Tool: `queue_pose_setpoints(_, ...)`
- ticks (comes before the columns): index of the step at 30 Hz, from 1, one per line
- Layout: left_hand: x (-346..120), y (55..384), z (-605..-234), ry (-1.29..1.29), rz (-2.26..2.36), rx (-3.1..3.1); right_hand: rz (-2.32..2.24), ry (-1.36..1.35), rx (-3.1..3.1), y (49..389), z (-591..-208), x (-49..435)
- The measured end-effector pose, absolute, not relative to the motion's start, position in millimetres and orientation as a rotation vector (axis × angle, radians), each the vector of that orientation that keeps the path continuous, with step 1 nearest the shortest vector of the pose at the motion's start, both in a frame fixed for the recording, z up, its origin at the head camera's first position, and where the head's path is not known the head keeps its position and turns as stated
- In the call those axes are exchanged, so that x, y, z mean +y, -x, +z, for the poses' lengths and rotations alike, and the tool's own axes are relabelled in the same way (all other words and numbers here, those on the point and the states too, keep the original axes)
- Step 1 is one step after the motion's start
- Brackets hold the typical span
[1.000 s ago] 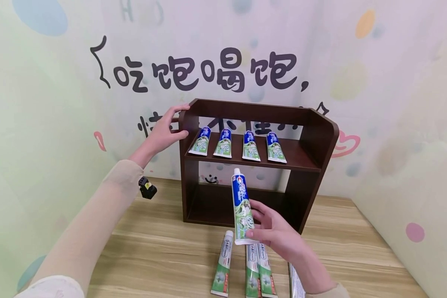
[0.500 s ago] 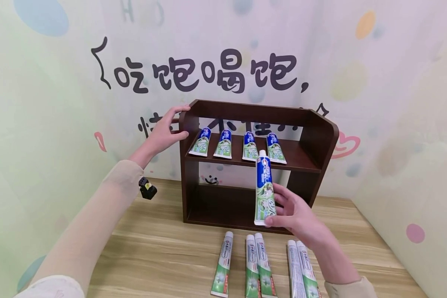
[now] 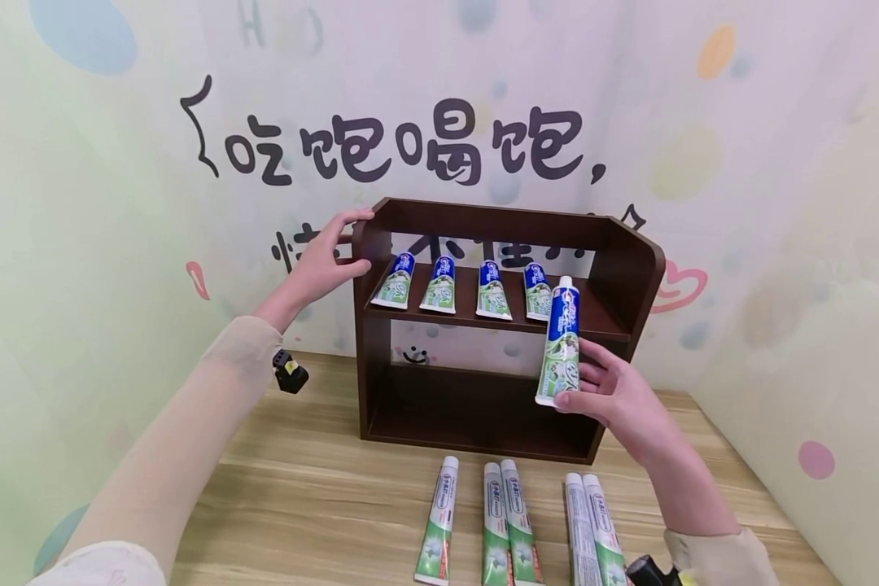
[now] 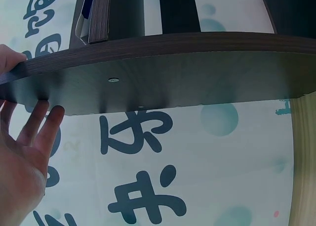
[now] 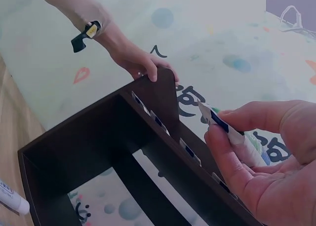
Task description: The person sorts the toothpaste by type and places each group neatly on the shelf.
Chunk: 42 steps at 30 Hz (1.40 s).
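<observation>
My right hand [image 3: 623,407] holds a blue, white and green toothpaste tube [image 3: 562,342] by its lower end, thumb in front, cap upward. In the head view the tube overlaps the right end of the upper shelf. Several matching tubes [image 3: 492,290] lie in a spaced row on that shelf, caps toward the back. My left hand [image 3: 325,260] grips the left side panel of the dark brown shelf rack [image 3: 476,407] near its top corner. In the left wrist view its fingers [image 4: 42,124] lie against the panel's outer face.
Several white and green toothpaste tubes [image 3: 436,521] lie on the wooden table [image 3: 300,496] before the rack, some side by side. A printed wall cloth [image 3: 439,49] hangs close behind and at both sides. The rack's lower compartment holds no tubes.
My right hand has carried the toothpaste tube rightward and up, from before the rack's middle to the right end of the upper shelf. My left hand has stayed on the side panel.
</observation>
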<state>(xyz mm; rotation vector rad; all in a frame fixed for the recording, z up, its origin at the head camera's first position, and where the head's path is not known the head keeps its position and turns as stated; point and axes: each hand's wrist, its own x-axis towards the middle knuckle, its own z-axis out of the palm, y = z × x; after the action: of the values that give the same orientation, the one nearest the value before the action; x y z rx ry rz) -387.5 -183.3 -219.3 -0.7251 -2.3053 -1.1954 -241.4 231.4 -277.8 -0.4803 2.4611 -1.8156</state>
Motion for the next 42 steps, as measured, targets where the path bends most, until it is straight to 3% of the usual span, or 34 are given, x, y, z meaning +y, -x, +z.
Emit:
queue_pose_setpoints(21,-182.1,386.3,-219.0,0.725,-1.208,-2.297,-1.791,0.369,2.633,261.9,-270.4,266.2)
queue_pose_setpoints(42,-182.3,386.7,-219.5,0.713,-1.199,-2.305,-2.118,0.297,2.438,280.8,-276.0,281.3)
